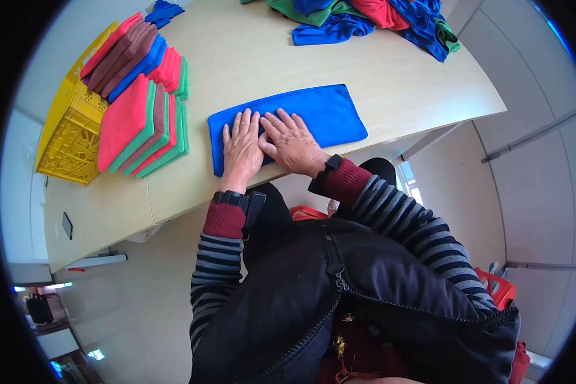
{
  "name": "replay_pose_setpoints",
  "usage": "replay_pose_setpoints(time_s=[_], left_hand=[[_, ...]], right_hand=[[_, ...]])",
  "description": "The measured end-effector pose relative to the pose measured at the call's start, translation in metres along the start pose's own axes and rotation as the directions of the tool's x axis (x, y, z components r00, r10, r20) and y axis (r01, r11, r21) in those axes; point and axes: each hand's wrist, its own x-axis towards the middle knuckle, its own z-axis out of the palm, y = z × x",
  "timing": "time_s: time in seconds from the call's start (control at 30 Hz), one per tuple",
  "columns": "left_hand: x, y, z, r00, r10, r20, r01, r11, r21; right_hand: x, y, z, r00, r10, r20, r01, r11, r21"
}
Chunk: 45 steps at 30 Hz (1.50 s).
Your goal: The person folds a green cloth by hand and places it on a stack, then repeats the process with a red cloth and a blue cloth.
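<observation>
A blue cloth (329,110), folded into a long rectangle, lies flat along the near edge of the table. Both palms rest on it. My left hand (241,148) presses down left of its middle, fingers stretched out and pointing away from me. Beside it, my right hand (292,142) lies flat with fingers spread, its thumb close to the left hand. Neither hand grips anything. To the left stand folded cloths (123,125) in red, green and brown, packed upright in a row. Behind these is another row of folded cloths (125,54) in red, brown and blue.
A yellow plastic basket (77,134) stands at the table's left, against the folded cloths. Loose crumpled cloths (336,29) in blue, green and red are heaped at the far side. A small blue cloth (164,13) lies at the far left. Pale cabinets (525,173) rise on the right.
</observation>
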Motion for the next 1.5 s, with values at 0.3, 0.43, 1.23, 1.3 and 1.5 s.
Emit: replay_pose_setpoints(time_s=[0.3, 0.43, 1.23, 1.3, 1.5], left_hand=[[-0.008, -0.015, -0.008, 0.987, -0.133, 0.091, 0.127, 0.990, 0.068], [-0.008, -0.020, -0.008, 0.978, -0.183, 0.097, 0.176, 0.982, 0.075], [0.033, 0.031, -0.008, 0.955, 0.202, 0.217, -0.204, 0.979, -0.010], [0.038, 0.029, 0.001, 0.961, 0.188, 0.202, -0.190, 0.982, -0.010], [0.045, 0.014, 0.011, 0.984, 0.022, 0.178, -0.032, 0.998, 0.055]], right_hand=[[-0.006, 0.077, -0.024, 0.989, 0.150, 0.007, -0.145, 0.966, -0.213], [-0.011, 0.103, -0.031, 0.974, 0.227, -0.009, -0.222, 0.944, -0.243], [-0.017, 0.053, -0.024, 0.983, 0.166, -0.077, -0.178, 0.967, -0.184], [-0.018, 0.056, -0.021, 0.982, 0.175, -0.068, -0.184, 0.969, -0.164], [-0.023, 0.059, -0.024, 0.985, 0.168, -0.024, -0.170, 0.969, -0.178]])
